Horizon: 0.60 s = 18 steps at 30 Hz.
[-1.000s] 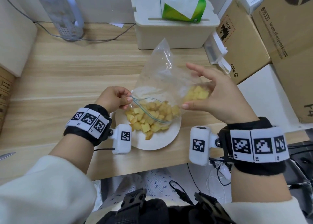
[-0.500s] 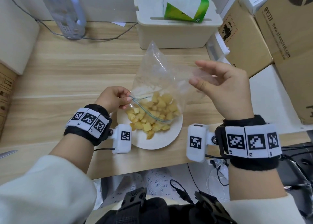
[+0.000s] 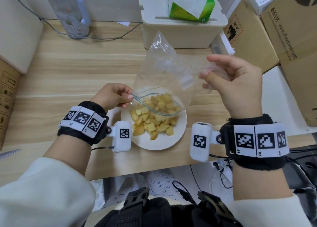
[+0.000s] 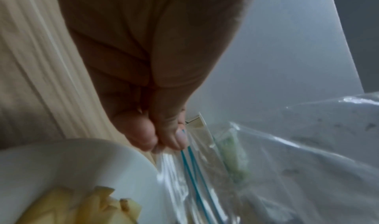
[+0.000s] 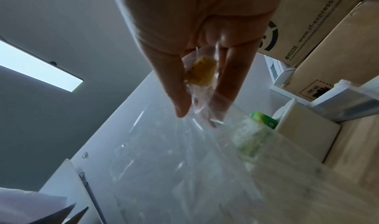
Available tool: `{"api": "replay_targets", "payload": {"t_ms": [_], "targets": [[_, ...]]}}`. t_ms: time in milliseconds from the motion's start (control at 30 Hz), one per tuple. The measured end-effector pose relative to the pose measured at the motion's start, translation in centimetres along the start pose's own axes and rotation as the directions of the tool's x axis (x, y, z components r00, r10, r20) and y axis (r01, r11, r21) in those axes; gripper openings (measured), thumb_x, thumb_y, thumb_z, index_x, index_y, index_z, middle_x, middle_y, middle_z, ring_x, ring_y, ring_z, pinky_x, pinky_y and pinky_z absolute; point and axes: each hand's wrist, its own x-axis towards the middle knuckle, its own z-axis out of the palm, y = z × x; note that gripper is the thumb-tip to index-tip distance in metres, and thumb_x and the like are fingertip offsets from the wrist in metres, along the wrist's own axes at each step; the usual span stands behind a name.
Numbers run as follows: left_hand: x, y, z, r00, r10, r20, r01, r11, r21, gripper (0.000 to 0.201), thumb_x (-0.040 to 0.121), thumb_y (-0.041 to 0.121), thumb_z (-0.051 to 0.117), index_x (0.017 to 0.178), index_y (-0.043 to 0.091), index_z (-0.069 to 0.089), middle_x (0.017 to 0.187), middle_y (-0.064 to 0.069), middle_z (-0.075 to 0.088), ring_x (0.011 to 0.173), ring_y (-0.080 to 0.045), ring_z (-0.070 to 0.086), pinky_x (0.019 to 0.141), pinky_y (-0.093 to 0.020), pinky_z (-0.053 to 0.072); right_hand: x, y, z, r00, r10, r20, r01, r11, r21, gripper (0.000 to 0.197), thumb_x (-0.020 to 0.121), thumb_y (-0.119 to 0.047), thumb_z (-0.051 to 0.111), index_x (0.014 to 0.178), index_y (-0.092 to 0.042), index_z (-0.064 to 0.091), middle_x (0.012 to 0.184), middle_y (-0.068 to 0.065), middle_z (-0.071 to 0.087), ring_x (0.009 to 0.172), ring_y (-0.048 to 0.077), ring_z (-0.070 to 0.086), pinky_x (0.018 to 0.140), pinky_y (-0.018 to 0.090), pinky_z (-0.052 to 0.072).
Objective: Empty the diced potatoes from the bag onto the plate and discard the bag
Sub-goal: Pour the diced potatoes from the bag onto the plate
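A clear zip bag hangs tilted, mouth down, over a white plate near the table's front edge. Diced yellow potatoes lie heaped on the plate, some still under the bag's blue-lined mouth. My left hand pinches the mouth's left corner beside the plate; the left wrist view shows the left hand on the blue zip strips. My right hand holds the bag's raised bottom corner. In the right wrist view the right hand pinches that corner with one potato piece stuck inside.
A cream box with a green tissue pack stands behind the bag. Cardboard boxes are stacked at the right. A pale blue appliance with a cable sits at the back left. A knife tip shows at the left edge.
The right hand has lifted the bag's bottom corner higher, and the potatoes that were in that corner have slid down to the mouth and plate. The left hand has stayed put.
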Motion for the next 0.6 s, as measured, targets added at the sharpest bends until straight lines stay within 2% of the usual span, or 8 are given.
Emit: {"api": "replay_targets", "payload": {"t_ms": [100, 267, 367, 467, 600], "targets": [[-0.2, -0.2, 0.1, 0.999, -0.041, 0.036, 0.041, 0.999, 0.012, 0.019, 0.083, -0.001, 0.055, 0.070, 0.013, 0.058, 0.039, 0.006, 0.059, 0.037, -0.001, 0.053, 0.046, -0.010, 0.046, -0.1, 0.3, 0.3, 1.000, 0.015, 0.018, -0.015, 1.000, -0.012, 0.032, 0.072, -0.005, 0.072, 0.103, -0.010, 0.065, 0.085, 0.010, 0.069, 0.079, 0.022, 0.070, 0.061, 0.024, 0.056], [-0.9, 0.0, -0.8, 0.979, -0.124, 0.161, 0.117, 0.992, 0.049, 0.015, 0.083, -0.001, 0.054, 0.074, 0.009, 0.060, 0.041, 0.007, 0.059, 0.038, -0.002, 0.051, 0.045, -0.010, 0.045, -0.3, -0.3, 0.3, 1.000, -0.006, 0.023, 0.005, 0.999, 0.032, 0.030, 0.072, -0.004, 0.072, 0.101, -0.011, 0.066, 0.080, 0.008, 0.068, 0.078, 0.022, 0.070, 0.057, 0.021, 0.054], [-0.6, 0.3, -1.0, 0.989, -0.122, 0.086, 0.119, 0.992, 0.030, 0.018, 0.082, -0.002, 0.055, 0.070, 0.010, 0.060, 0.044, 0.006, 0.058, 0.036, -0.002, 0.051, 0.045, -0.010, 0.047, 0.0, -0.1, 0.6, 1.000, 0.002, 0.027, -0.003, 1.000, 0.029, 0.028, 0.073, -0.006, 0.071, 0.101, -0.011, 0.066, 0.083, 0.012, 0.068, 0.083, 0.024, 0.070, 0.058, 0.021, 0.054], [-0.3, 0.5, -0.7, 0.998, -0.046, -0.040, 0.046, 0.999, 0.017, 0.017, 0.082, -0.002, 0.056, 0.070, 0.011, 0.058, 0.053, -0.003, 0.056, 0.035, -0.002, 0.051, 0.046, -0.011, 0.048, 0.3, 0.1, 0.9, 1.000, 0.016, 0.019, -0.017, 0.999, 0.045, 0.027, 0.074, -0.006, 0.071, 0.099, -0.012, 0.066, 0.085, 0.016, 0.067, 0.086, 0.028, 0.069, 0.057, 0.020, 0.054], [0.0, 0.7, -0.5, 0.995, 0.039, -0.091, -0.042, 0.999, -0.030, 0.020, 0.082, -0.002, 0.055, 0.069, 0.013, 0.057, 0.038, 0.008, 0.057, 0.036, -0.001, 0.050, 0.047, -0.011, 0.048, 0.7, -0.5, 0.7, 0.999, -0.039, -0.015, 0.039, 0.998, 0.045, 0.025, 0.074, -0.009, 0.071, 0.097, -0.016, 0.067, 0.083, 0.011, 0.068, 0.084, 0.026, 0.069, 0.058, 0.023, 0.055]]}}
